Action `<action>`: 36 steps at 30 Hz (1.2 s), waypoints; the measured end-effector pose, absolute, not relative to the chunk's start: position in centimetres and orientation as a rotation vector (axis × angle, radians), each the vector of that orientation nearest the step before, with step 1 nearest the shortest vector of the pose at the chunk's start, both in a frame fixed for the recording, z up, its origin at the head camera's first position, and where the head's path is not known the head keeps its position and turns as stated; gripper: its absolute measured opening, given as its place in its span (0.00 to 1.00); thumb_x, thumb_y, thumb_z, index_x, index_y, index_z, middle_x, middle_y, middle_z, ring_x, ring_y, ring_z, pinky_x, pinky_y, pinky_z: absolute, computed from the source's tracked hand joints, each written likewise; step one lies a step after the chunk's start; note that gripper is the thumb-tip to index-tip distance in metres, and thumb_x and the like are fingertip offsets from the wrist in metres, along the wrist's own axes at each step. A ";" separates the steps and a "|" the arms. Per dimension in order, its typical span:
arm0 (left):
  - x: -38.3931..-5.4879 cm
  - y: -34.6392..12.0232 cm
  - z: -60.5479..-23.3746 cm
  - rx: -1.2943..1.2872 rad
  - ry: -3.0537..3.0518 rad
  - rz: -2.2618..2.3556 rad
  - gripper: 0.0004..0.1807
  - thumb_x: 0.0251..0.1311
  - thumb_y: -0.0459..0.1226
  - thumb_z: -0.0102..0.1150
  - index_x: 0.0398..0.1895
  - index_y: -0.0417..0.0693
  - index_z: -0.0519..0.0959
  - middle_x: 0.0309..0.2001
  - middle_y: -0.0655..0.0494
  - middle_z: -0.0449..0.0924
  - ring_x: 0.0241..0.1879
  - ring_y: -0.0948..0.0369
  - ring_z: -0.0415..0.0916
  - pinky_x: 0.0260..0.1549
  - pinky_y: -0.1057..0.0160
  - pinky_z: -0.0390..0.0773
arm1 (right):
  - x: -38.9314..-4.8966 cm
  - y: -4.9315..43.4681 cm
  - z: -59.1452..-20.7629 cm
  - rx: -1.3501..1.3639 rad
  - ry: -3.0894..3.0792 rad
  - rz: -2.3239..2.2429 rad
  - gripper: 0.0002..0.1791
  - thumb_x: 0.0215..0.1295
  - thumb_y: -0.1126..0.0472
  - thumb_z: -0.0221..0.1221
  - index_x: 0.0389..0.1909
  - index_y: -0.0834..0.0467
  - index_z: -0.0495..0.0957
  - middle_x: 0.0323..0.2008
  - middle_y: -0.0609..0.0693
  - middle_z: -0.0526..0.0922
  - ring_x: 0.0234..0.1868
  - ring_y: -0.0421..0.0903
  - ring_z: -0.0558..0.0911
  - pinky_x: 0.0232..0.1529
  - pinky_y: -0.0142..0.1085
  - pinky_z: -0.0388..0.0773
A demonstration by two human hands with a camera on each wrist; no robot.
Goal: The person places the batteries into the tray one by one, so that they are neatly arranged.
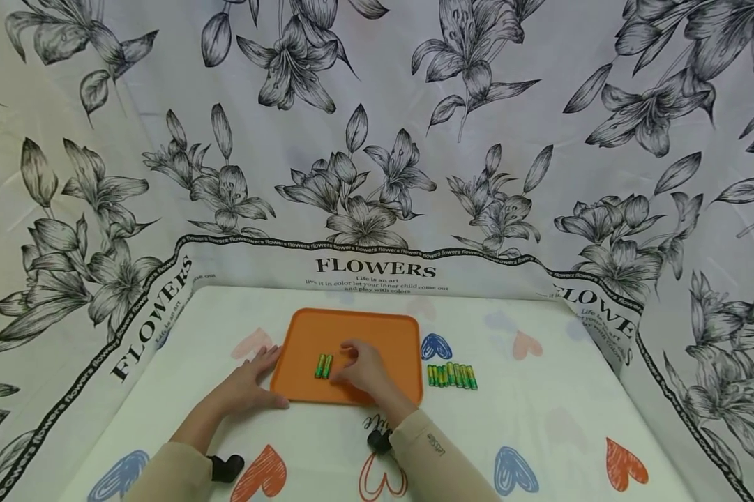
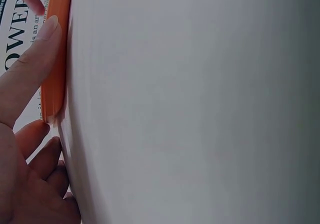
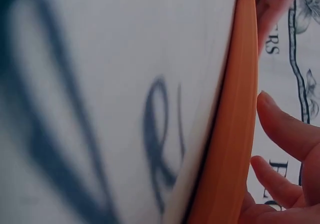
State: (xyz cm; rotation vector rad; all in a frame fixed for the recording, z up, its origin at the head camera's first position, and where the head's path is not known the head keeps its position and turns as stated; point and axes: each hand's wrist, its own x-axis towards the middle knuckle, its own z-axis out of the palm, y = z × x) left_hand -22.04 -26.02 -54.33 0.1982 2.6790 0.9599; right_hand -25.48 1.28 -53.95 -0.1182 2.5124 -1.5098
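An orange tray (image 1: 364, 328) lies on the table in the head view. Two green-and-yellow batteries (image 1: 323, 366) are side by side on it. My right hand (image 1: 363, 369) hovers over the tray just right of this pair, its thumb and forefinger apart; I see nothing between them. In the right wrist view, fingers (image 3: 287, 129) show beyond the tray's front wall (image 3: 230, 119), and no battery is visible. My left hand (image 1: 247, 383) rests round the tray's front left corner, thumb extended along the front wall (image 2: 56, 83) and the other fingers by the left side.
Several more batteries (image 1: 452, 376) lie in a row on the table, right of the tray. The tablecloth (image 1: 559, 432) is white with printed hearts. A flower-patterned curtain (image 1: 377, 139) surrounds the back and sides. Black wrist cameras (image 1: 226, 468) sit at both sleeves.
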 end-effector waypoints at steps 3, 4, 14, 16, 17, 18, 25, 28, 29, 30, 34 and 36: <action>-22.1 -26.1 -54.3 0.211 2.680 0.948 0.67 0.39 0.59 0.80 0.81 0.54 0.52 0.81 0.41 0.44 0.76 0.27 0.36 0.69 0.24 0.42 | -25.4 2.6 -53.9 -0.122 2.487 -1.557 0.36 0.45 0.63 0.80 0.59 0.58 0.78 0.49 0.51 0.83 0.38 0.41 0.79 0.36 0.31 0.82; -22.1 -26.1 -54.3 0.206 2.678 0.951 0.67 0.39 0.59 0.80 0.81 0.55 0.52 0.81 0.41 0.44 0.76 0.27 0.36 0.70 0.25 0.42 | -25.3 3.0 -53.9 -0.113 2.464 -1.583 0.36 0.46 0.64 0.79 0.59 0.58 0.78 0.50 0.51 0.82 0.39 0.42 0.80 0.36 0.32 0.83; -21.7 -26.1 -54.5 0.207 2.694 0.949 0.67 0.37 0.59 0.80 0.81 0.54 0.54 0.81 0.40 0.45 0.75 0.26 0.39 0.69 0.24 0.44 | -24.1 7.7 -52.4 -0.137 2.503 -1.588 0.35 0.55 0.54 0.75 0.64 0.56 0.76 0.56 0.56 0.80 0.51 0.50 0.81 0.46 0.42 0.86; -21.6 -26.1 -54.6 0.219 2.699 0.938 0.67 0.37 0.59 0.81 0.81 0.54 0.54 0.80 0.39 0.45 0.75 0.26 0.40 0.69 0.24 0.45 | -23.6 8.7 -52.2 -0.140 2.532 -1.564 0.35 0.56 0.50 0.74 0.64 0.55 0.76 0.57 0.55 0.80 0.52 0.51 0.80 0.48 0.43 0.85; -21.6 -26.1 -54.6 0.224 2.702 0.936 0.67 0.37 0.59 0.81 0.81 0.53 0.54 0.80 0.38 0.45 0.75 0.26 0.40 0.69 0.25 0.46 | -23.4 9.2 -52.0 -0.141 2.540 -1.554 0.36 0.56 0.48 0.74 0.65 0.54 0.75 0.57 0.55 0.79 0.53 0.51 0.80 0.48 0.42 0.85; -21.6 -26.2 -54.6 0.226 2.704 0.937 0.67 0.37 0.59 0.81 0.81 0.53 0.54 0.80 0.38 0.45 0.75 0.26 0.40 0.69 0.24 0.46 | -23.2 9.7 -51.9 -0.150 2.549 -1.550 0.36 0.56 0.48 0.74 0.65 0.54 0.75 0.58 0.55 0.79 0.53 0.51 0.80 0.48 0.42 0.84; -22.1 -26.1 -54.4 0.243 2.717 0.934 0.67 0.37 0.60 0.80 0.81 0.54 0.53 0.81 0.38 0.45 0.74 0.25 0.39 0.69 0.24 0.45 | -22.2 13.1 -50.6 -0.213 2.620 -1.538 0.39 0.54 0.47 0.75 0.66 0.55 0.75 0.58 0.57 0.80 0.50 0.50 0.80 0.43 0.39 0.82; -22.2 -26.2 -54.3 0.232 2.714 0.932 0.68 0.37 0.60 0.80 0.81 0.54 0.53 0.81 0.39 0.44 0.75 0.25 0.39 0.69 0.24 0.44 | -21.9 14.2 -50.5 -0.171 2.628 -1.550 0.38 0.54 0.48 0.75 0.66 0.55 0.76 0.57 0.57 0.81 0.48 0.49 0.80 0.42 0.38 0.82; -22.2 -26.2 -54.3 0.237 2.718 0.927 0.68 0.37 0.60 0.80 0.81 0.53 0.53 0.81 0.39 0.44 0.74 0.24 0.39 0.68 0.23 0.44 | -21.8 14.6 -50.5 -0.148 2.630 -1.552 0.38 0.54 0.47 0.75 0.65 0.54 0.76 0.57 0.56 0.81 0.48 0.49 0.81 0.42 0.38 0.83; -22.2 -26.3 -54.2 0.229 2.715 0.933 0.68 0.36 0.61 0.80 0.81 0.54 0.53 0.81 0.39 0.44 0.74 0.25 0.39 0.68 0.23 0.44 | -21.8 15.0 -50.6 -0.126 2.632 -1.555 0.38 0.54 0.48 0.75 0.65 0.54 0.76 0.57 0.56 0.81 0.48 0.48 0.81 0.42 0.38 0.84; -22.3 -26.3 -54.3 0.248 2.702 0.955 0.68 0.37 0.60 0.80 0.81 0.51 0.53 0.81 0.41 0.46 0.76 0.29 0.38 0.70 0.25 0.42 | -21.6 16.5 -51.1 -0.060 2.630 -1.573 0.36 0.54 0.49 0.75 0.64 0.53 0.77 0.57 0.54 0.82 0.47 0.46 0.84 0.43 0.38 0.85; -22.4 -26.2 -54.5 0.249 2.687 0.982 0.68 0.36 0.61 0.80 0.81 0.51 0.53 0.81 0.43 0.46 0.78 0.33 0.37 0.72 0.27 0.40 | -21.6 17.4 -51.2 -0.045 2.630 -1.583 0.35 0.55 0.52 0.75 0.64 0.53 0.77 0.58 0.54 0.82 0.47 0.46 0.84 0.43 0.40 0.85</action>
